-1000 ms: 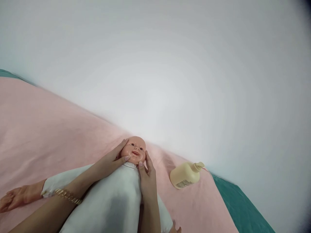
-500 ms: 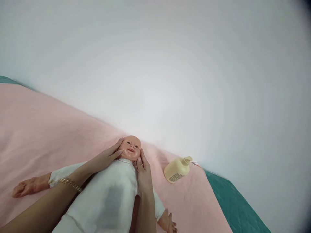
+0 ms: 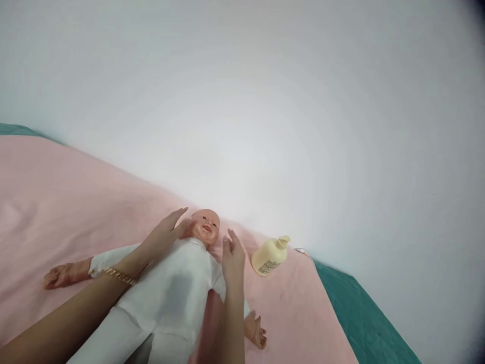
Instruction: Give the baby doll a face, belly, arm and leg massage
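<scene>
A baby doll (image 3: 178, 288) in a white suit lies on its back on a pink blanket (image 3: 60, 202), head toward the wall. My left hand (image 3: 164, 235), with a gold bracelet on its wrist, is open beside the doll's head, its thumb still touching the cheek. My right hand (image 3: 232, 255) is open with straight fingers, lifted just off the other side of the doll's head. Neither hand holds anything. A cream pump bottle (image 3: 270, 256) lies on its side to the right of the doll's head.
A white wall (image 3: 265, 101) runs behind the blanket. A teal quilted cover (image 3: 364, 323) shows beyond the blanket's right edge and at the far left.
Both hands cupped the doll's cheeks earlier; now they have opened and drawn away from the face. The view has pulled back, showing more of the doll's body and arms.
</scene>
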Demonstrator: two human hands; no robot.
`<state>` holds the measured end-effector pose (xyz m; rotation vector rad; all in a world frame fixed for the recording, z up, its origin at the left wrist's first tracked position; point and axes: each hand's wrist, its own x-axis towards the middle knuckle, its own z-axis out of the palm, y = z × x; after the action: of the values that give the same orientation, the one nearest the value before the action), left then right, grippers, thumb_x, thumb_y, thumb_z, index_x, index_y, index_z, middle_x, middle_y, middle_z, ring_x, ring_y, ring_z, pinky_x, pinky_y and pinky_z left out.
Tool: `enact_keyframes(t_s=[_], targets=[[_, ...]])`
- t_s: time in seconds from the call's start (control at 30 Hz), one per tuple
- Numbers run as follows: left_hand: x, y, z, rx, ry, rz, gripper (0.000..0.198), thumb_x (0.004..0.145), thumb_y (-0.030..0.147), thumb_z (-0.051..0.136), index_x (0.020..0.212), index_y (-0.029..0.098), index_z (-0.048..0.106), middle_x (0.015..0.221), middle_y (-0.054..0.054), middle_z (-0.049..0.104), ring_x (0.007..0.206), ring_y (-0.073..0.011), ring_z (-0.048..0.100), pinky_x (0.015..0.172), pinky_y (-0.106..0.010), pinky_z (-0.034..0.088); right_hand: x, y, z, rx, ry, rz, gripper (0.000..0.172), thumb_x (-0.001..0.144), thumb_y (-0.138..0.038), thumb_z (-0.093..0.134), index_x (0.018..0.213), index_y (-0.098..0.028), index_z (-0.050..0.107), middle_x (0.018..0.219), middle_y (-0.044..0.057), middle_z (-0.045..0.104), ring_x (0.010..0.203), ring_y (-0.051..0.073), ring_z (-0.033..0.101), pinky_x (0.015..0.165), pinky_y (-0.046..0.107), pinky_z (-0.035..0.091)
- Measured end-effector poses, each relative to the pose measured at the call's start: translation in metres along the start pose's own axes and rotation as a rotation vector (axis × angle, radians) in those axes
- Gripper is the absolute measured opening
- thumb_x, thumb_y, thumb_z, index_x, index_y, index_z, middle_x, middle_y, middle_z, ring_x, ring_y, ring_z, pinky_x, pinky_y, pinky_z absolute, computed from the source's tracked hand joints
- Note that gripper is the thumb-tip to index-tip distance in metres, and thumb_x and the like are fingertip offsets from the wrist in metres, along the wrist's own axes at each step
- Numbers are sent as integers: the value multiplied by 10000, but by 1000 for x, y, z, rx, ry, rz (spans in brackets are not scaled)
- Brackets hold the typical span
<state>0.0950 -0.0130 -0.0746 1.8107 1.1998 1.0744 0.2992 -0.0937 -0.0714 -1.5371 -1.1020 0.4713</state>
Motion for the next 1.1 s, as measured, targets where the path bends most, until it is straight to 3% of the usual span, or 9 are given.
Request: enact_keyframes(t_s=[0.03, 0.17, 0.3, 0.4, 0.5, 0.67, 0.77, 0.87, 1.1], targets=[[-5, 12, -7, 3, 12, 13, 810, 914, 703, 343, 1487, 141, 451, 1535, -139, 437, 1424, -335, 385, 1195, -502, 293, 1, -5, -11, -41, 79, -34, 576, 883, -503, 552, 1327, -144, 627, 1450, 153, 551, 1313, 285, 557, 1098, 446, 452], [-28, 72, -32, -122, -41, -17, 617, 908, 703, 435, 1356, 304, 581, 1415, -33, 572, 1253, -300, 548, 1002, -384, 490, -2, -23, -60, -44, 322, -217, 517, 930, -432, 467, 1373, -184, 563, 1496, 128, 503, 1260, 239, 593, 1045, 392, 487], [-35, 114, -29, -202, -278, 73, 465, 920, 632, 496, 971, 226, 716, 1070, -49, 713, 1031, -274, 635, 858, -333, 499, -9, -25, -84, -8, 384, -137, 532, 962, -328, 377, 1489, -270, 416, 1579, 92, 381, 1032, 180, 694, 969, 386, 511], [-24, 130, 1, -283, -496, 38, 464, 892, 595, 543, 742, 173, 666, 883, -68, 694, 860, -226, 632, 745, -295, 479, -10, -22, -84, -25, 366, -97, 609, 944, -258, 336, 1550, -284, 286, 1576, 104, 366, 999, 165, 691, 972, 378, 485], [-9, 141, 46, -307, -575, -68, 434, 868, 561, 547, 717, 161, 621, 798, -68, 670, 789, -184, 618, 683, -257, 442, -9, -21, -81, -8, 347, -95, 643, 931, -246, 314, 1565, -291, 225, 1590, 97, 334, 1029, 160, 668, 976, 361, 464], [11, 155, 131, -321, -516, -110, 496, 905, 614, 377, 754, 167, 532, 743, -77, 630, 683, -188, 615, 655, -291, 438, -9, -19, -85, 63, 335, -38, 667, 892, -271, 330, 1553, -299, 246, 1600, 80, 318, 1014, 179, 655, 943, 380, 498], [17, 166, 170, -260, -430, -59, 537, 963, 593, 265, 682, 187, 478, 669, -69, 588, 639, -203, 597, 648, -322, 427, -9, -15, -87, 129, 292, -43, 690, 883, -292, 364, 1560, -305, 229, 1636, 57, 254, 1254, 212, 562, 1036, 386, 469], [18, 175, 190, -172, -372, 44, 523, 991, 524, 277, 621, 200, 456, 651, -76, 580, 641, -221, 578, 627, -345, 386, -9, -11, -88, 170, 278, -96, 685, 886, -300, 389, 1557, -285, 246, 1650, 33, 235, 1483, 209, 311, 1173, 406, 343], [12, 184, 203, -60, -334, 184, 482, 1019, 376, 247, 607, 213, 437, 620, -76, 581, 589, -218, 545, 623, -359, 370, -13, -16, -92, 240, 315, -66, 659, 895, -349, 433, 1537, -275, 299, 1625, 44, 298, 1462, 217, 354, 1167, 415, 363]])
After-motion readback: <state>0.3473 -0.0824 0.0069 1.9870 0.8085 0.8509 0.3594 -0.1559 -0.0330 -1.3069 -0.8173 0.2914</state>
